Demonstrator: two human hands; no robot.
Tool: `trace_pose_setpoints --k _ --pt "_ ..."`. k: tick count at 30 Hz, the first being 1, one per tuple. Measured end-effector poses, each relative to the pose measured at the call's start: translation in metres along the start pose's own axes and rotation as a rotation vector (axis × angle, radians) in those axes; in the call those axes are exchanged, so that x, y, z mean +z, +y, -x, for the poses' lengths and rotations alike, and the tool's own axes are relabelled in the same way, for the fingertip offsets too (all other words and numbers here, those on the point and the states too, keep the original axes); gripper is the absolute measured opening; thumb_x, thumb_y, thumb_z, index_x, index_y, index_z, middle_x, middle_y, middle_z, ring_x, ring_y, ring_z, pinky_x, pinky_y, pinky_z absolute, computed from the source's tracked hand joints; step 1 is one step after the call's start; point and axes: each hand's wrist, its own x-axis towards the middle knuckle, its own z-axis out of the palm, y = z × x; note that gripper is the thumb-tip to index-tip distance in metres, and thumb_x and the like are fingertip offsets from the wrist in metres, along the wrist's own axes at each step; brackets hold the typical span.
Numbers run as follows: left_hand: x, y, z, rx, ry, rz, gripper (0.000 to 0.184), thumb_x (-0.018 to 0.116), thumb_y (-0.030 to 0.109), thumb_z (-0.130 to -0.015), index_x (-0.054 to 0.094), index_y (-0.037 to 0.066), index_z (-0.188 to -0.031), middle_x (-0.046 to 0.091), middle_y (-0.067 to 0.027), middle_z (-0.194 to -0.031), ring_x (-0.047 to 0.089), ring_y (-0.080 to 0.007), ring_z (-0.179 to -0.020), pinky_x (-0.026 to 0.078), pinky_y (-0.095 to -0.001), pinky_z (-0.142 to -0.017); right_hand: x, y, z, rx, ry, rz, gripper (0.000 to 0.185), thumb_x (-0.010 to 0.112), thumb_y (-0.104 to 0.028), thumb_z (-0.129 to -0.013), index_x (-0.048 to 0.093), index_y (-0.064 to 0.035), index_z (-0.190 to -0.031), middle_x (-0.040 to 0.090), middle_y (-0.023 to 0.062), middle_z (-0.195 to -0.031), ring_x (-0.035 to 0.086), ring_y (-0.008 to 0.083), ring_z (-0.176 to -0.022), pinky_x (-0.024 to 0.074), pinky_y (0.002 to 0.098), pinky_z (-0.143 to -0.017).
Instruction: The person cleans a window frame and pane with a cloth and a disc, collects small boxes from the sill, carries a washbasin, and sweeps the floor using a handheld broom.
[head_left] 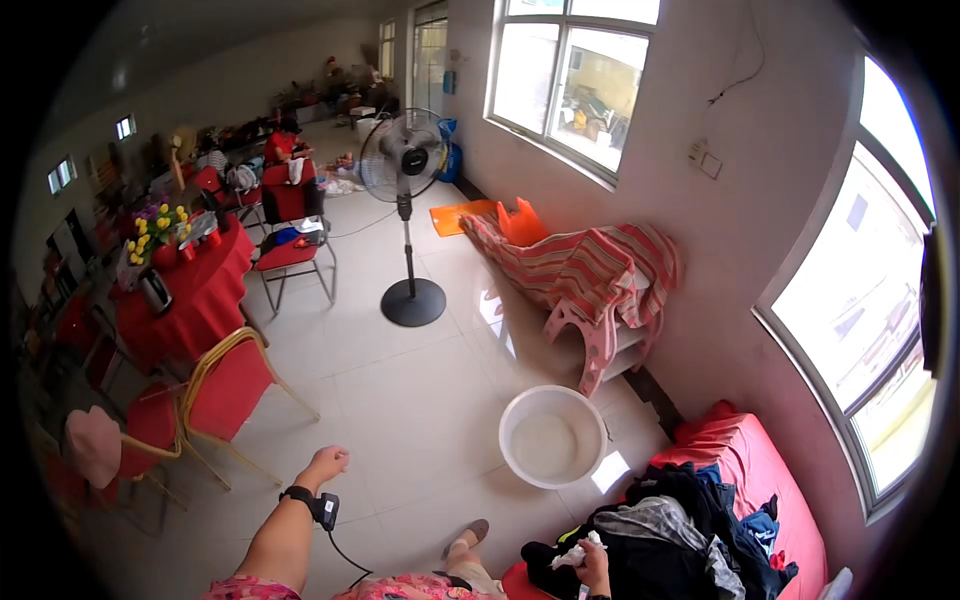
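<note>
My left hand [326,463] is held out over the tiled floor, its fingers curled closed with nothing visible in them. A black strap with a small device [322,510] sits on that wrist, and a cable hangs from it. My right hand [596,572], low in the view, grips a crumpled white cloth [577,551]; its exact kind is too small to make out. Beside and under this hand lies a pile of dark and grey clothes [655,535] on a seat with a red cover [775,465]. A white plastic basin [513,465] stands on the floor beyond.
A pedestal fan [412,300] stands ahead. A striped cloth [590,265] covers a pink children's slide [597,355] by the wall. Red chairs [230,385] and a red-covered table [215,280] with flowers are on the left. A person in red [285,145] sits farther back.
</note>
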Motion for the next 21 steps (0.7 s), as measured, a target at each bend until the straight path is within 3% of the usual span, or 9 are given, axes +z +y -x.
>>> trace_pose_setpoints --k 2,3,7,9,11,13,16,21 --pt "0.029 0.031 -0.034 -0.018 -0.098 0.009 0.029 0.055 0.016 -0.076 0.056 0.0 -0.1 0.062 -0.0115 -0.081 0.062 -0.017 -0.066 0.049 -0.0288 -0.062 -0.006 0.002 -0.021 0.232 0.152 -0.206 0.007 0.054 -0.002 -0.076 0.055 -0.0038 -0.083 0.054 0.0068 -0.071 0.058 0.0231 -0.065 0.0479 0.0358 -0.058" --pt "0.043 0.045 -0.051 -0.046 -0.153 0.043 0.028 0.055 0.016 -0.076 0.056 0.001 -0.1 0.061 -0.012 -0.082 0.062 -0.017 -0.066 0.049 -0.0286 -0.061 0.015 -0.047 -0.022 0.384 0.251 -0.246 0.007 0.054 -0.002 -0.076 0.055 -0.0028 -0.082 0.055 0.0078 -0.072 0.057 0.0239 -0.063 0.048 0.0369 -0.056" --pt "0.093 0.098 -0.114 -0.088 -0.288 -0.104 0.029 0.055 0.015 -0.077 0.055 0.0 -0.102 0.061 -0.0125 -0.085 0.062 -0.0175 -0.067 0.049 -0.028 -0.059 0.0 -0.056 -0.078 0.353 0.332 0.122 0.01 0.061 0.001 -0.068 0.059 -0.0003 -0.078 0.058 0.01 -0.069 0.059 0.0234 -0.062 0.0448 0.0336 -0.05" --pt "0.116 0.121 -0.139 -0.125 -0.347 -0.137 0.03 0.053 0.014 -0.078 0.053 0.001 -0.105 0.059 -0.009 -0.084 0.059 -0.0145 -0.069 0.046 -0.0247 -0.058 0.008 -0.083 -0.089 0.454 0.384 0.127 0.008 0.061 0.001 -0.069 0.059 -0.0003 -0.077 0.059 0.0102 -0.07 0.059 0.0224 -0.06 0.0439 0.0334 -0.049" --pt "0.141 0.143 -0.163 -0.051 -0.379 -0.219 0.029 0.054 0.018 -0.078 0.056 0.002 -0.102 0.061 -0.012 -0.084 0.063 -0.0175 -0.067 0.049 -0.0283 -0.062 -0.007 -0.064 -0.117 0.321 0.338 0.279 0.011 0.064 -0.001 -0.068 0.058 0.0006 -0.077 0.06 0.0102 -0.068 0.058 0.022 -0.054 0.0435 0.0329 -0.046" --pt "0.163 0.157 -0.19 -0.042 -0.446 -0.267 0.03 0.054 0.019 -0.078 0.056 0.002 -0.102 0.062 -0.0116 -0.083 0.063 -0.0174 -0.067 0.048 -0.0283 -0.064 -0.007 -0.069 -0.133 0.398 0.422 0.158 0.014 0.065 -0.002 -0.066 0.057 0.0007 -0.078 0.06 0.01 -0.069 0.058 0.0216 -0.056 0.0438 0.033 -0.047" --pt "0.197 0.163 -0.239 -0.041 -0.504 -0.326 0.028 0.054 0.019 -0.077 0.057 0.002 -0.1 0.062 -0.0115 -0.082 0.063 -0.0174 -0.067 0.048 -0.0289 -0.065 -0.008 -0.068 -0.155 0.429 0.458 0.391 0.018 0.065 -0.002 -0.063 0.058 -0.0011 -0.08 0.06 0.0098 -0.07 0.058 0.0215 -0.06 0.0447 0.033 -0.05" --pt "0.264 0.178 -0.315 -0.051 -0.596 -0.463 0.026 0.053 0.021 -0.076 0.059 0.005 -0.095 0.063 -0.0131 -0.081 0.062 -0.0199 -0.068 0.049 -0.0319 -0.068 -0.015 -0.034 -0.194 0.564 0.471 0.46 0.023 0.068 -0.005 -0.061 0.057 -0.0014 -0.081 0.06 0.0086 -0.072 0.059 0.0206 -0.064 0.046 0.0338 -0.056"
